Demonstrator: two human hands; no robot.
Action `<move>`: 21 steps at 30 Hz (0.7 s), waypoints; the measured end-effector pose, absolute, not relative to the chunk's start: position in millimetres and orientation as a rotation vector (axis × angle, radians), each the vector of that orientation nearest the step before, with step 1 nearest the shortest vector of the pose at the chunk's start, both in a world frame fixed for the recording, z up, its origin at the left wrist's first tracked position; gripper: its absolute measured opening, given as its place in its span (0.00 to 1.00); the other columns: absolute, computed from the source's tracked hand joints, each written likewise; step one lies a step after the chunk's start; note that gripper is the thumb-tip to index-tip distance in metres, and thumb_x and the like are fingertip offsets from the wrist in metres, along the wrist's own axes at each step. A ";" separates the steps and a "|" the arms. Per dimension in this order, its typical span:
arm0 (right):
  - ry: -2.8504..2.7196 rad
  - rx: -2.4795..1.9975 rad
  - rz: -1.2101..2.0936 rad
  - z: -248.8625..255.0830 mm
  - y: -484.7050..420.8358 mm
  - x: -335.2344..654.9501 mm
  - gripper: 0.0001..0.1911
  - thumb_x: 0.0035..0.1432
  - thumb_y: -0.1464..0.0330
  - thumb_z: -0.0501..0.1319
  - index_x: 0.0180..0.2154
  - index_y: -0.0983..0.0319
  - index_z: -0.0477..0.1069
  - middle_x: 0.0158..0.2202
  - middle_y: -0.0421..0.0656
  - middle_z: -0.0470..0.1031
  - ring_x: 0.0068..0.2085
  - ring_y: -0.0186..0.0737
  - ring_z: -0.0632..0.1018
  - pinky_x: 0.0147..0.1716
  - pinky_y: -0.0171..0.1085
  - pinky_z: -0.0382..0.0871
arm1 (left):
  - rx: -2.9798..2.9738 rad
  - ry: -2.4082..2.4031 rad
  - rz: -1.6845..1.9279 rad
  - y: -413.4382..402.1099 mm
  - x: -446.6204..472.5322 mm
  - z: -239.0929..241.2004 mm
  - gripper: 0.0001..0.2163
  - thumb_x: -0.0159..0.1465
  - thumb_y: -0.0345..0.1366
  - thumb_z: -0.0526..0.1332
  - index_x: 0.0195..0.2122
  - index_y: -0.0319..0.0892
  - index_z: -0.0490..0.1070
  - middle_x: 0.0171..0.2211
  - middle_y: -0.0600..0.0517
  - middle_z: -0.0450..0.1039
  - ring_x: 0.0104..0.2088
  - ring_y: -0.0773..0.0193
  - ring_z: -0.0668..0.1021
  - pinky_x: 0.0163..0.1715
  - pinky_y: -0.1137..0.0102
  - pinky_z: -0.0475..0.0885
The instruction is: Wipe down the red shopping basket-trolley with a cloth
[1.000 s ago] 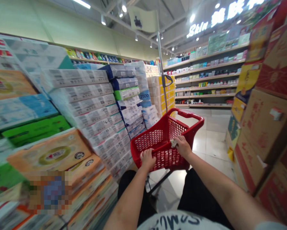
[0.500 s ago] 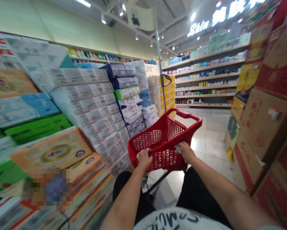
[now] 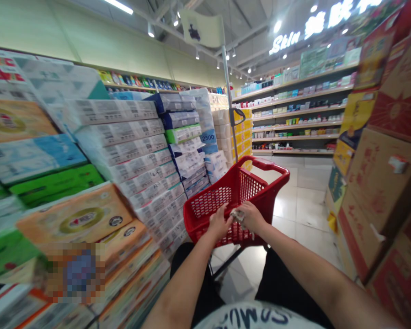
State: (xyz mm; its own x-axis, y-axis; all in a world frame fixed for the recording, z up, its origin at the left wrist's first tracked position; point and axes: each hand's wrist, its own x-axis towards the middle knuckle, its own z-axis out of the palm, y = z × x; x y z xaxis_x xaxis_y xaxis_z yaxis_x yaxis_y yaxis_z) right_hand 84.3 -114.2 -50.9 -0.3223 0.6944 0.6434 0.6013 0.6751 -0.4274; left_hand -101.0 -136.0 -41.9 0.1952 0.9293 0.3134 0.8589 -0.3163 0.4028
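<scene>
A red plastic shopping cart (image 3: 208,197) with perforated sides stands in front of my knees. Above its near side, my right hand (image 3: 250,216) grips a crumpled pale cloth (image 3: 238,215), part of which pokes out at the fingertips. Close beside it is my left hand (image 3: 219,224), its fingers stretched toward the cloth; whether they touch it is hard to make out. A pole (image 3: 226,82) rises behind the cart and carries a pale flag (image 3: 203,29). The cart basket's bottom is partly hidden by my hands.
Stacked tissue packs (image 3: 123,137) line the left, with orange packs (image 3: 85,214) closest. Cardboard cartons (image 3: 373,178) rise on the right. A tiled floor (image 3: 303,201) runs between them toward shelves of small goods (image 3: 294,112).
My left hand has come off the cart's near rim and moved right. My right hand has moved left with the cloth, so the hands are now together. The cart has stayed put.
</scene>
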 end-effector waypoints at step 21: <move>-2.348 -1.491 -0.484 3.4 -57.2 151.7 0.22 0.68 0.57 0.48 0.40 0.61 0.77 0.43 0.49 0.78 0.48 0.46 0.74 0.53 0.44 0.56 | 2.230 1.921 0.801 -97.2 -44.3 -55.8 0.17 0.67 0.33 0.50 0.53 0.53 0.69 0.45 0.53 0.75 0.47 0.60 0.72 0.49 0.66 0.60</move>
State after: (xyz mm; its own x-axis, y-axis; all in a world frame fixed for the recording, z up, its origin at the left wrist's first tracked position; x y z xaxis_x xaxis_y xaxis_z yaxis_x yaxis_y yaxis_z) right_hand 151.7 -57.2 3.4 -0.4059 0.8030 0.4364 0.9101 0.3987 0.1129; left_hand -44.3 -97.2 -55.8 0.0709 0.9426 0.3262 0.8950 -0.2045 0.3964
